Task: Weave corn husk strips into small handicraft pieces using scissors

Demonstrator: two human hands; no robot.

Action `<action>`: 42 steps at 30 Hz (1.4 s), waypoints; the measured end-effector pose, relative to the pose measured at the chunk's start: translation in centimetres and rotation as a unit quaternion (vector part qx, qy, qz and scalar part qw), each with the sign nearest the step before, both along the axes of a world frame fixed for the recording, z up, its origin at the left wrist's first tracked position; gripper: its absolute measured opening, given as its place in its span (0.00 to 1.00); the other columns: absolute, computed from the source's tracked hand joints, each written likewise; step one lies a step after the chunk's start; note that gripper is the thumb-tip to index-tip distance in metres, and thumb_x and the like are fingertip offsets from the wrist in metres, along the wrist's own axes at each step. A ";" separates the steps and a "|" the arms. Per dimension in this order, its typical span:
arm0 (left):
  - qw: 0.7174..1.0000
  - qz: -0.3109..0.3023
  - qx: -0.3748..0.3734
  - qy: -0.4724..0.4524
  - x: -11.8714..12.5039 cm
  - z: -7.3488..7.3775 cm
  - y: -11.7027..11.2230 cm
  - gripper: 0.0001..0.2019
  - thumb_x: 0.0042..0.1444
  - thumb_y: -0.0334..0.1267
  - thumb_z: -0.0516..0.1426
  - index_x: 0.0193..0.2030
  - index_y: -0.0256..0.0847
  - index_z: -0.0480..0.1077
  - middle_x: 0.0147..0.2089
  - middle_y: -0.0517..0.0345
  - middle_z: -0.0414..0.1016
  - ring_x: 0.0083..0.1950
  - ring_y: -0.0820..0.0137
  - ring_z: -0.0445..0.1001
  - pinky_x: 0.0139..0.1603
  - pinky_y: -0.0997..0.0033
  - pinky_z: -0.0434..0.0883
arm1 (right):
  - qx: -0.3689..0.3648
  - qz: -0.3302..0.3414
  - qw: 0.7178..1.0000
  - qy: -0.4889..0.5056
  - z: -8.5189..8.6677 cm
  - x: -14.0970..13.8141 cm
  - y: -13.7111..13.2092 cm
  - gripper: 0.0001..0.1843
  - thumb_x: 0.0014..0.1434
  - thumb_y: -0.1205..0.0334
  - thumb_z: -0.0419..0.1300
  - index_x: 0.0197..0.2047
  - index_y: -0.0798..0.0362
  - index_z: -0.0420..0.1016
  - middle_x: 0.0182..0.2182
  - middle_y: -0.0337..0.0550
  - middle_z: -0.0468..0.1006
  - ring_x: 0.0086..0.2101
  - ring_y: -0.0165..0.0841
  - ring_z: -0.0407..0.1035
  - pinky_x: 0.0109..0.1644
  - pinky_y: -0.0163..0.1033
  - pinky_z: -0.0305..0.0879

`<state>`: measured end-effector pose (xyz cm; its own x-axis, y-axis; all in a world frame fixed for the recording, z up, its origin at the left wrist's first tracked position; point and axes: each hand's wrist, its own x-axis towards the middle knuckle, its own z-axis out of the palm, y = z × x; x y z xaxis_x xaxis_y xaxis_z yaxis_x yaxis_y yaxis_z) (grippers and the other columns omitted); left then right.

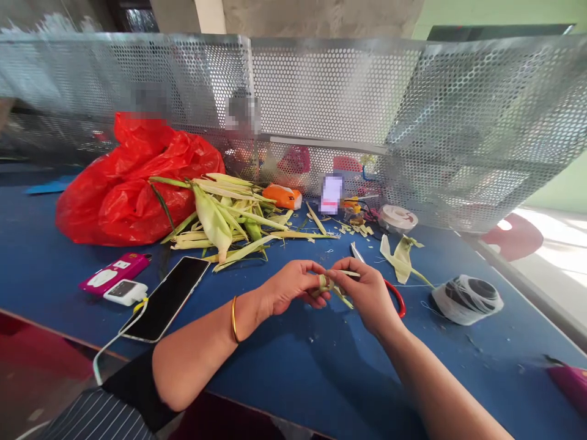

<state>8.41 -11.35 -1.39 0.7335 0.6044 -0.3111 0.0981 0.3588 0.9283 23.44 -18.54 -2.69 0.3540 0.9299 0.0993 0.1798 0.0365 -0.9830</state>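
Observation:
Over the blue table, my left hand (298, 286) and my right hand (362, 286) meet with fingertips closed on a small piece of folded corn husk (342, 298). Pale green strips of it stick out between and below the fingers; the rest is hidden by them. Partly under my right hand lie scissors (400, 299) with a red handle, their blades pointing away. A loose corn husk (402, 260) rests to the right, beside a spool of white thread (468, 299). A thin thread runs leftward from that spool.
A heap of corn husks (215, 223) lies against a red plastic bag (137, 189). Nearby are a black-screened phone (167, 299), a white cabled device (125, 292), an orange packet (282, 197), a lit phone (331, 194) and a tape roll (398, 217). A perforated metal screen (321, 91) stands behind.

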 end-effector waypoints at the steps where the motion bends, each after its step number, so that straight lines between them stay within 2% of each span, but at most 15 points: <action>1: 1.000 0.013 0.001 0.001 0.0 -0.2 0.1 0.25 0.36 0.51 0.70 0.35 0.37 0.69 0.26 0.56 0.77 0.25 0.72 0.74 0.31 0.70 0.71 | -0.005 -0.004 1.000 0.009 0.0 -0.1 0.0 0.17 0.48 0.47 0.67 0.27 0.53 0.73 0.19 0.33 0.68 0.20 0.25 0.56 0.24 0.33 0.52; 6: 0.999 0.031 0.031 0.008 0.1 -1.0 0.5 0.24 0.35 0.53 0.71 0.34 0.35 0.76 0.26 0.57 0.76 0.28 0.70 0.75 0.32 0.70 0.70 | 0.012 -0.011 1.000 -0.019 0.3 -0.3 0.0 0.16 0.49 0.48 0.66 0.26 0.54 0.73 0.21 0.36 0.71 0.23 0.27 0.59 0.27 0.33 0.56; 11: 0.999 -0.014 0.044 -0.008 -0.1 -0.6 0.6 0.22 0.40 0.53 0.69 0.36 0.36 0.80 0.34 0.52 0.79 0.31 0.71 0.74 0.31 0.72 0.68 | 0.009 -0.013 1.000 0.007 0.3 -0.1 0.0 0.17 0.49 0.48 0.66 0.25 0.53 0.72 0.20 0.36 0.72 0.23 0.29 0.62 0.26 0.34 0.58; 14: 0.999 -0.042 0.022 -0.018 -0.2 -0.2 0.6 0.20 0.44 0.51 0.68 0.38 0.36 0.79 0.38 0.49 0.80 0.33 0.72 0.74 0.30 0.75 0.66 | 0.004 -0.013 0.999 0.035 0.1 -0.1 0.0 0.18 0.49 0.46 0.67 0.26 0.52 0.71 0.21 0.39 0.75 0.23 0.31 0.67 0.28 0.35 0.62; 16: 0.999 -0.046 -0.002 -0.027 -0.2 -0.2 0.7 0.19 0.45 0.49 0.68 0.39 0.36 0.79 0.39 0.49 0.79 0.34 0.72 0.75 0.29 0.76 0.66 | 0.003 -0.026 0.999 0.020 -0.1 0.0 0.1 0.18 0.49 0.46 0.66 0.26 0.52 0.71 0.22 0.39 0.75 0.24 0.32 0.68 0.29 0.35 0.62; 20: 0.999 0.023 0.010 -0.022 0.2 -0.6 0.6 0.19 0.43 0.43 0.68 0.42 0.36 0.76 0.36 0.54 0.77 0.30 0.73 0.74 0.24 0.77 0.63 | 0.012 -0.064 0.995 -0.078 -0.5 0.0 0.2 0.18 0.52 0.46 0.64 0.24 0.53 0.71 0.19 0.36 0.69 0.22 0.29 0.60 0.26 0.34 0.55; 25: 0.995 0.088 0.045 -0.012 0.6 -1.0 0.0 0.14 0.43 0.42 0.67 0.34 0.36 0.73 0.27 0.59 0.72 0.24 0.75 0.70 0.20 0.78 0.59 | 0.005 -0.062 0.990 -0.125 -0.9 0.1 0.2 0.17 0.54 0.47 0.61 0.26 0.52 0.72 0.19 0.34 0.68 0.23 0.29 0.57 0.27 0.34 0.53; 31: 0.996 0.085 0.015 -0.040 0.6 -0.7 -0.4 0.15 0.45 0.44 0.64 0.34 0.34 0.78 0.27 0.57 0.72 0.26 0.75 0.68 0.22 0.76 0.58 | 0.016 -0.096 0.988 -0.120 -0.8 0.1 0.2 0.16 0.55 0.48 0.61 0.25 0.52 0.71 0.19 0.34 0.67 0.22 0.28 0.56 0.27 0.34 0.52; 36: 0.991 0.104 0.084 -0.027 1.0 -1.1 -0.9 0.18 0.40 0.41 0.69 0.38 0.35 0.79 0.27 0.60 0.73 0.24 0.79 0.61 0.24 0.76 0.55 | 0.014 -0.107 0.990 -0.085 -0.8 -0.1 0.3 0.16 0.52 0.48 0.63 0.25 0.52 0.72 0.19 0.35 0.70 0.22 0.29 0.58 0.27 0.34 0.53; 40: 0.989 0.102 0.108 0.009 1.1 -1.5 -1.1 0.14 0.42 0.42 0.67 0.35 0.36 0.80 0.23 0.62 0.70 0.22 0.79 0.59 0.24 0.75 0.54 | 0.030 -0.091 0.994 -0.056 -1.0 -0.1 0.5 0.16 0.51 0.50 0.65 0.25 0.53 0.71 0.20 0.36 0.71 0.23 0.28 0.60 0.27 0.34 0.56; 42: 0.989 0.095 0.113 0.019 1.1 -1.5 -1.1 0.13 0.43 0.43 0.67 0.33 0.37 0.80 0.21 0.62 0.69 0.22 0.79 0.58 0.23 0.75 0.53 | 0.031 -0.086 0.996 -0.024 -0.9 0.0 0.5 0.16 0.50 0.49 0.66 0.28 0.53 0.72 0.21 0.35 0.71 0.23 0.28 0.61 0.27 0.33 0.57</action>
<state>9.47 -12.44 -2.89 0.5906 0.7874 -0.1766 0.0847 0.1571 0.9839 23.41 -18.02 -3.57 0.5001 0.8480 0.1752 0.2360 0.0612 -0.9698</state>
